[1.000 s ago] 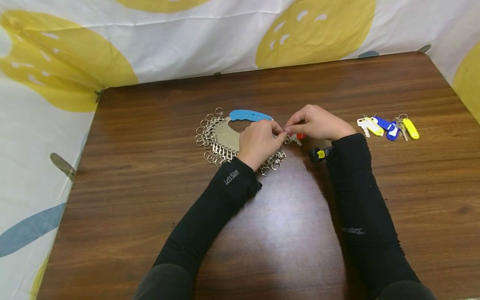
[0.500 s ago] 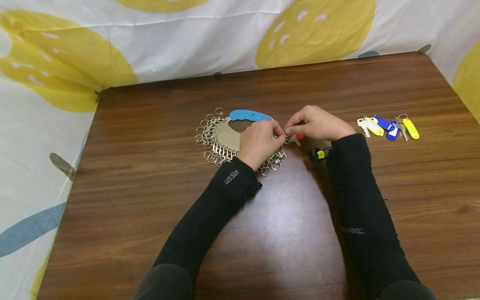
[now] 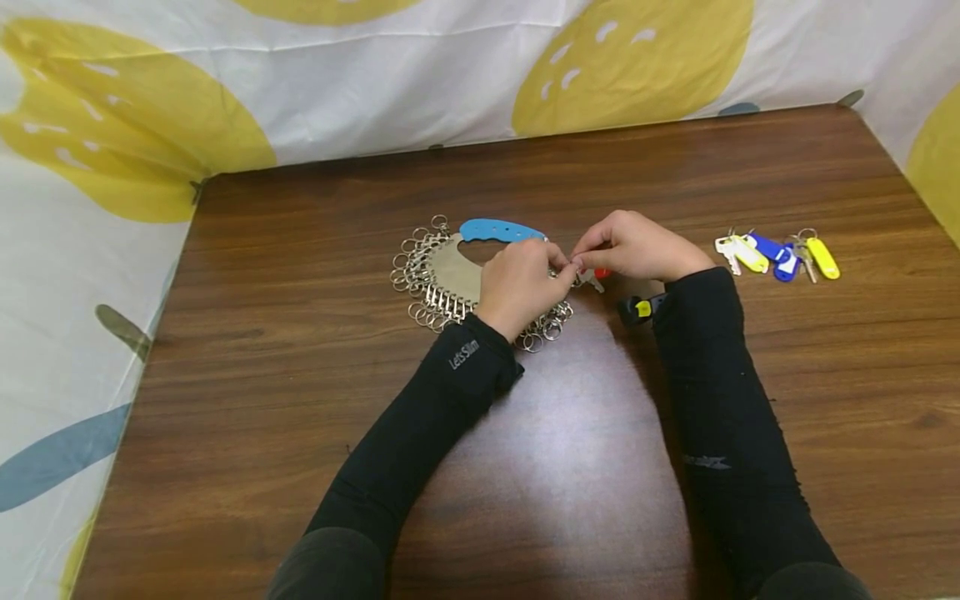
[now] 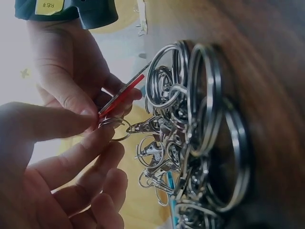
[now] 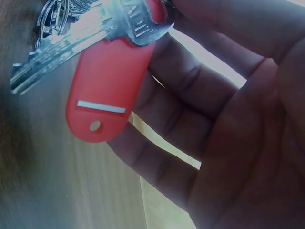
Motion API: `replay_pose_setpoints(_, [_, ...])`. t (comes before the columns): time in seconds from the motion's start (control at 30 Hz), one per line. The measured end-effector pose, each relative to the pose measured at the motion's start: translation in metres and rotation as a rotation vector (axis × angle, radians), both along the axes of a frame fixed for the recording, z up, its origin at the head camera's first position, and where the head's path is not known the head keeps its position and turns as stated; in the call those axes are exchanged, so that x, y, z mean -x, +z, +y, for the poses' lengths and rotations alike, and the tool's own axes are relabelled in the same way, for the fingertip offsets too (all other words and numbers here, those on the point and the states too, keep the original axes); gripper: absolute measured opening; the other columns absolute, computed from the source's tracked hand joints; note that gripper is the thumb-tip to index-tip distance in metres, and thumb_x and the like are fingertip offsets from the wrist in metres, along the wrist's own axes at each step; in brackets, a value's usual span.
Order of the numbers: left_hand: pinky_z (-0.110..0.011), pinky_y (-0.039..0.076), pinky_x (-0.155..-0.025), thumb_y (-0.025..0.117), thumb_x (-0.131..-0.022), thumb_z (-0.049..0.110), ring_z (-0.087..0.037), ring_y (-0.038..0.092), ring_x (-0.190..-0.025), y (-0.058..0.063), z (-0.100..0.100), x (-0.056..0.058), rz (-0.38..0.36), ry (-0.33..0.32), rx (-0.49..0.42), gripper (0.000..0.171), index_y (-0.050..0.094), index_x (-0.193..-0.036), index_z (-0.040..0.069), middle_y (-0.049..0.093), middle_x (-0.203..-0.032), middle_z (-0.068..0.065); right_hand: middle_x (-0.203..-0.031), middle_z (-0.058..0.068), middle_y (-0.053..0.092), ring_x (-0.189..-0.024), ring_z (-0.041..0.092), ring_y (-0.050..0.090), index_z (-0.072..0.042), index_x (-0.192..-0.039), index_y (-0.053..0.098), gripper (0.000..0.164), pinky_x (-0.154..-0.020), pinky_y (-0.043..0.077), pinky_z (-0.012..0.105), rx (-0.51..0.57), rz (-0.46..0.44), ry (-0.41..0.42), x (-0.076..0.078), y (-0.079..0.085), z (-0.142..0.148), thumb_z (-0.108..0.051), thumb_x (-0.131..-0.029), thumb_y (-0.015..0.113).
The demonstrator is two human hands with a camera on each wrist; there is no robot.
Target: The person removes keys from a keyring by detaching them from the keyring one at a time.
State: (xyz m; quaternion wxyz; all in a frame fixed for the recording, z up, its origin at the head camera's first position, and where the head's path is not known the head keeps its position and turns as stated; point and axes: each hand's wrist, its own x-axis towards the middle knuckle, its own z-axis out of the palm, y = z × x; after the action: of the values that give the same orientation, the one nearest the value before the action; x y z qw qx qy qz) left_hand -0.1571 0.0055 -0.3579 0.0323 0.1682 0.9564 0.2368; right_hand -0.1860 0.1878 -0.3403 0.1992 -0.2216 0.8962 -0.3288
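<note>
My left hand pinches a split ring between thumb and fingers, in front of a tan curved plate with a blue handle. A small metal clasp joins that ring to the plate's fringe of key rings. Meeting it from the right, my right hand pinches a red key tag and a silver key at their ring end. The tag's free end points away from the fingertips, and the key lies across it. In the head view the fingers cover most of the ring.
On the brown wooden table, to the right, lie keys with a yellow tag, a blue tag and others. A black strap with a yellow piece sticks out at the right wrist. A lemon-print cloth stands behind the table.
Both hands keep their place and grip; only the fingertips at the ring shift slightly. The plate and the loose keys stay where they were.
</note>
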Motion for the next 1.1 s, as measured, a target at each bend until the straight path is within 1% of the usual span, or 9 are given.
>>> replay_pose_setpoints(0.17, [-0.026, 0.041, -0.048, 0.059, -0.090, 0.037, -0.010, 0.062, -0.071, -0.0005, -0.0003, 0.0005, -0.022, 0.033, -0.004, 0.017, 0.075, -0.094, 0.031, 0.072, -0.093, 0.011, -0.101, 0.008, 0.073, -0.088, 0.016, 0.064, -0.009, -0.101, 0.075, 0.018, -0.079, 0.049, 0.031, -0.001, -0.002, 0.001, -0.0004, 0.0004, 0.0003, -0.013, -0.094, 0.058])
replay_pose_setpoints(0.23, [-0.026, 0.040, -0.047, 0.059, -0.090, 0.037, -0.009, 0.061, -0.069, -0.0006, -0.0005, 0.0007, -0.032, 0.038, -0.008, 0.017, 0.074, -0.095, 0.031, 0.071, -0.093, 0.011, -0.101, 0.008, 0.073, -0.089, 0.016, 0.064, -0.010, -0.100, 0.075, 0.018, -0.080, 0.049, 0.032, 0.001, -0.008, -0.001, 0.0002, 0.0002, 0.0005, -0.014, -0.094, 0.058])
replay_pose_setpoints(0.6, [-0.026, 0.040, -0.049, 0.061, -0.089, 0.033, -0.009, 0.059, -0.068, 0.0013, -0.0007, 0.0012, -0.043, 0.011, 0.007, 0.014, 0.073, -0.091, 0.027, 0.070, -0.092, 0.009, -0.101, 0.007, 0.073, -0.091, 0.016, 0.064, -0.010, -0.100, 0.075, 0.018, -0.081, 0.049, 0.031, 0.003, -0.032, 0.007, 0.0013, -0.0019, 0.0002, -0.014, -0.094, 0.059])
replay_pose_setpoints(0.87, [-0.027, 0.042, -0.051, 0.063, -0.086, 0.028, -0.010, 0.058, -0.069, 0.0007, -0.0012, 0.0007, -0.033, -0.013, -0.008, 0.010, 0.072, -0.088, 0.025, 0.069, -0.090, 0.009, -0.102, 0.007, 0.073, -0.090, 0.016, 0.063, -0.010, -0.101, 0.075, 0.019, -0.081, 0.048, 0.030, -0.005, -0.039, 0.008, 0.0008, -0.0009, -0.0001, -0.012, -0.094, 0.057])
replay_pose_setpoints(1.1, [-0.026, 0.042, -0.052, 0.062, -0.086, 0.025, -0.011, 0.059, -0.070, 0.0000, -0.0008, 0.0012, -0.016, -0.040, 0.009, 0.010, 0.072, -0.088, 0.025, 0.070, -0.093, 0.009, -0.100, 0.007, 0.072, -0.086, 0.016, 0.061, -0.009, -0.100, 0.075, 0.018, -0.077, 0.047, 0.029, -0.009, -0.037, 0.008, 0.0002, -0.0004, 0.0002, -0.013, -0.094, 0.058])
